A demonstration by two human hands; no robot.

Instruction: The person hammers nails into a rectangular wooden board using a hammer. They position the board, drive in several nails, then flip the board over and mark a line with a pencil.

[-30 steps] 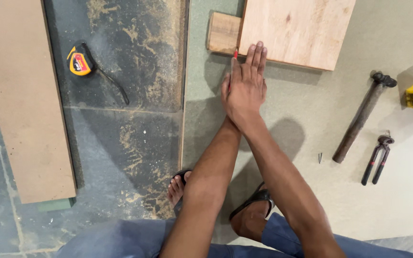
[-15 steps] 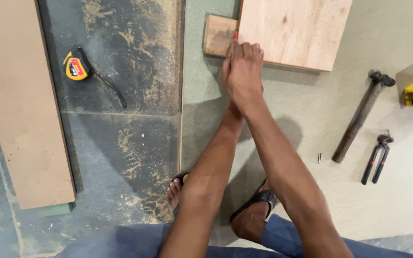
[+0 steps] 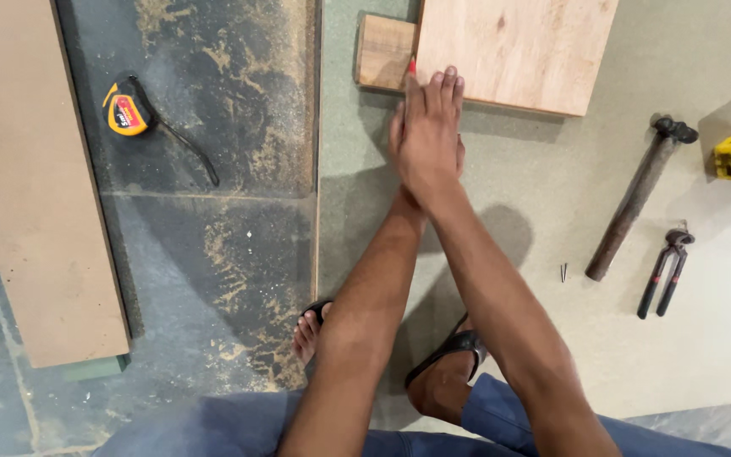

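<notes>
Here, hands: the right hand [image 3: 427, 135] lies on top with fingers stretched flat, fingertips at the near edge of the plywood board [image 3: 513, 46]; the left hand [image 3: 397, 140] is mostly hidden beneath it, so I cannot tell its grip.
Pencil: a red tip [image 3: 412, 65] pokes out beside the fingers, at the seam between the board and the small wood block [image 3: 384, 52].
Materials: pale, grainy plywood; a darker, squarish block; both on a smooth greenish sheet [image 3: 501, 203] laid on the floor.
Floor: dark stone dusted with sawdust [image 3: 213, 237], bearing a long brown fibreboard plank [image 3: 31, 186] and a yellow tape measure [image 3: 124, 110].
Tools: a rusty hammer [image 3: 632, 203] and red-handled pincers [image 3: 663, 275] lie right of the arms.
Change: half a second ago the fingers were curled; now they are straightened.
</notes>
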